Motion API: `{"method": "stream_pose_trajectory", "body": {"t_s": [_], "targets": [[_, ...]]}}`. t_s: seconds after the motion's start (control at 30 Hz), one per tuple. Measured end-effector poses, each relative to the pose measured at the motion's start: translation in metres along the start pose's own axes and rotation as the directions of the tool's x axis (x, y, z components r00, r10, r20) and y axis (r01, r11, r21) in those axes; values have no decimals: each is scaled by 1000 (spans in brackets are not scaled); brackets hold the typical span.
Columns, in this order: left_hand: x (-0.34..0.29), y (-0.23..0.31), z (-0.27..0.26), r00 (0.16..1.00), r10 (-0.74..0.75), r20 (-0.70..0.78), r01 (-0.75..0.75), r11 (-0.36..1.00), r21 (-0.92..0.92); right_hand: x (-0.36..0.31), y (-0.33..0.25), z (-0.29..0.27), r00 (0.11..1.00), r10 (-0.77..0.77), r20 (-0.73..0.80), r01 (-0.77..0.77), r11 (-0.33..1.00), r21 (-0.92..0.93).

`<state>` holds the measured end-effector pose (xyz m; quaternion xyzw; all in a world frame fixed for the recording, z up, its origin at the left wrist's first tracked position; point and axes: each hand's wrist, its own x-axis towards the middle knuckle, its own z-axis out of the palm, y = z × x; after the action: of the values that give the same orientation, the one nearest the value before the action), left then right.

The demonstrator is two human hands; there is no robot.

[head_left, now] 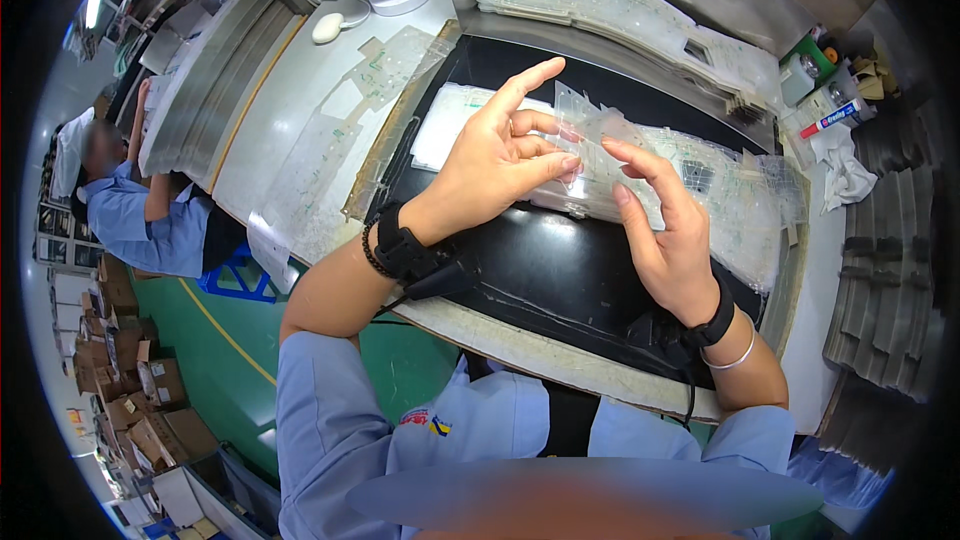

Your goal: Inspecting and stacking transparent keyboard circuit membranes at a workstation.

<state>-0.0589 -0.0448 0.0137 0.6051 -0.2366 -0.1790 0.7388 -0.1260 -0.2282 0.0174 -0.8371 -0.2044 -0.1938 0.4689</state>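
Both hands hold one clear plastic sheet (590, 135) up above the black mat (520, 270). The left hand (495, 165) pinches its near-left edge with thumb and bent fingers – the first finger sticks out straight. The right hand (665, 235) touches the sheet from the right with loose, half-spread fingers; I cannot tell if it grips. The sheet sits between the hands, nearer the left. Its long side runs left to right, tilted up. More clear sheets (720, 190) lie just behind the right hand
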Motion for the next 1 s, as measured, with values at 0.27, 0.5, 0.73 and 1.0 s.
{"method": "stream_pose_trajectory", "body": {"t_s": [0.27, 0.5, 0.73, 1.0], "targets": [[0, -1, -1, 1000, -3, 15, 3, 1000, 6, 0, 4, 1, 1000, 1, -1, -1, 1000, 12], [-1, -1, 0, 1000, -2, 31, 3, 999, -42, 2, 6, 7, 987, -156, 31, 158, 983, -95], [-2, 1, 1, 999, 5, 39, -4, 999, -47, 2, 12, 10, 936, -304, 175, 350, 857, -379], [0, -7, -2, 997, 54, 48, -52, 998, -29, -3, 12, 8, 916, -322, 238, 397, 802, -446]]}}
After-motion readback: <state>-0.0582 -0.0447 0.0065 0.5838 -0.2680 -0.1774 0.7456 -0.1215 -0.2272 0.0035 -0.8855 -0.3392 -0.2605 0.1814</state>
